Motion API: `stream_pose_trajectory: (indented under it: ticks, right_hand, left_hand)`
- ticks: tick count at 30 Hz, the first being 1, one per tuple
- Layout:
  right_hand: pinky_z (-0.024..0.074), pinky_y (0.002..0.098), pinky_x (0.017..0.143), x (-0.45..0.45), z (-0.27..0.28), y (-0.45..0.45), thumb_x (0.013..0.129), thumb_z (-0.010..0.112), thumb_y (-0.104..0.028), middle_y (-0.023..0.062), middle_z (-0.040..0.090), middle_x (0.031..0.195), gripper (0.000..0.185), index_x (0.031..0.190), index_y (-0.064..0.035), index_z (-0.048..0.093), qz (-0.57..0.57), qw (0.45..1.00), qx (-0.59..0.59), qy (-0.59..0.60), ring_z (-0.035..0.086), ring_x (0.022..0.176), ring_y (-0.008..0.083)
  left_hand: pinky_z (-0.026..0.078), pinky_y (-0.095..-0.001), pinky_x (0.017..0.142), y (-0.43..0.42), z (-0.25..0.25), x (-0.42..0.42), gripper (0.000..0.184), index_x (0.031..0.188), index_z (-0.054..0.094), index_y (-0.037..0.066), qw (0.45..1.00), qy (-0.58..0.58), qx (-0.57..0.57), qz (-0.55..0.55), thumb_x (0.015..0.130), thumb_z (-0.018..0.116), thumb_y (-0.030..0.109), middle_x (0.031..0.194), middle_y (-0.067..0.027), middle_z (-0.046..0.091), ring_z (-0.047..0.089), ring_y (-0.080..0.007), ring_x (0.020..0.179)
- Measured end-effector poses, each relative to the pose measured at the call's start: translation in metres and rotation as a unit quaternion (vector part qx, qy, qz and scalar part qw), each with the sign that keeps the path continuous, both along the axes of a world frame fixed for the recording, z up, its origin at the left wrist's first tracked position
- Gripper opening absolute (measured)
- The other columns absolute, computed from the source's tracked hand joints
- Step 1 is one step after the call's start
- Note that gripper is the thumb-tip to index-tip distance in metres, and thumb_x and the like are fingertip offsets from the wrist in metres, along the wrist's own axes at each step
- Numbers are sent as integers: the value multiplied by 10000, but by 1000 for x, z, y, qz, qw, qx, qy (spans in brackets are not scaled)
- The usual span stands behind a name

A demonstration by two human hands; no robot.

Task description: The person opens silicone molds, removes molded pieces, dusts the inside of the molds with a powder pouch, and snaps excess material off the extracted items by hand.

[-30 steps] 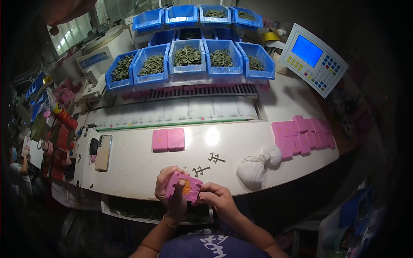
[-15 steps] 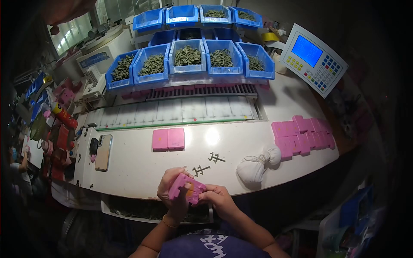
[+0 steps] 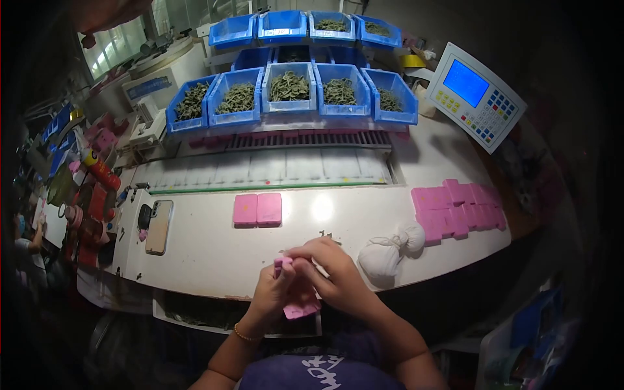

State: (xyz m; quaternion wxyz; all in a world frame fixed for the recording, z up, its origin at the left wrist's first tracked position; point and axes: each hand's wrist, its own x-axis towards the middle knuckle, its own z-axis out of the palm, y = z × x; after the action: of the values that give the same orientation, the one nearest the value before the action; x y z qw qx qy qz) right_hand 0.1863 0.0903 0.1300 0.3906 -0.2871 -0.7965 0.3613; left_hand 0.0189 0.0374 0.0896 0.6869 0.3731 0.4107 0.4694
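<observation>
Both hands together, just over the front edge of the tabletop (image 3: 201, 263), left of that edge's midpoint. Left hand (image 3: 270, 294) grasping a pink block (image 3: 303, 304), thumb up at its top end; block tilted, lower end hanging past the front edge. Right hand (image 3: 338, 276) bent over the block's upper part, fingers curled; its fingertips hidden, so cannot tell whether it pinches anything.

Behind the right hand, green pieces (image 3: 325, 234) on the tabletop, mostly covered by it. Further back, two pink blocks (image 3: 269, 208) side by side, touching. Phone (image 3: 160, 227) near the left edge. White bag (image 3: 380, 260), tied, near the front edge, right of the hands. Pink stack (image 3: 460, 211) by the right edge. Keypad (image 3: 478, 96) tilted at the rear right corner. Blue bins (image 3: 289, 106) along the rear edge, several holding green pieces.
</observation>
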Motion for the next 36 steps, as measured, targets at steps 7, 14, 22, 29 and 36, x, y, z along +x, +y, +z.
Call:
stream_pose_trajectory:
  ticks: [7, 14, 22, 29, 36]
  right_hand:
    - [361, 434, 1047, -21, -5, -29, 873, 720, -282, 208, 435, 1361, 632, 1384, -22, 453, -107, 993, -60, -2, 448, 1224, 347]
    - [155, 609, 1134, -2, -63, -52, 801, 728, -525, 231, 247, 1524, 993, 1506, -23, 241, -132, 984, 109, -50, 268, 1389, 423]
    - [373, 409, 1071, 10, -17, -38, 825, 731, -161, 240, 505, 1349, 698, 1423, 32, 429, -141, 989, -40, 23, 483, 1256, 350]
    - [500, 319, 905, -3, -18, -29, 855, 636, -32, 189, 613, 1269, 742, 1513, 3, 295, -67, 989, -104, 79, 637, 1057, 212]
    - [495, 264, 845, -7, -15, -32, 852, 647, -27, 157, 626, 1208, 746, 1519, -39, 312, -66, 975, -192, 86, 636, 1050, 178]
  left_hand:
    - [568, -344, 811, 2, 6, 10, 732, 1209, 533, 5, 982, -160, -58, 86, 917, 462, 672, 1048, -104, 626, 644, -179, 966]
    - [533, -383, 707, 10, 13, 7, 827, 1242, 515, 4, 933, -315, -162, 62, 942, 281, 739, 859, -136, 606, 610, -230, 744]
    - [549, -363, 700, 7, 22, 12, 710, 1249, 529, -7, 967, -218, -109, 77, 1026, 227, 596, 869, -150, 629, 638, -234, 724]
    - [556, -352, 715, 4, 17, 20, 651, 1179, 560, -8, 971, -205, -72, 104, 1049, 221, 532, 851, -155, 645, 654, -228, 744]
    - [555, -333, 703, 3, 18, 22, 663, 1110, 594, -36, 983, -129, -40, 124, 1055, 216, 505, 850, -158, 664, 661, -225, 749]
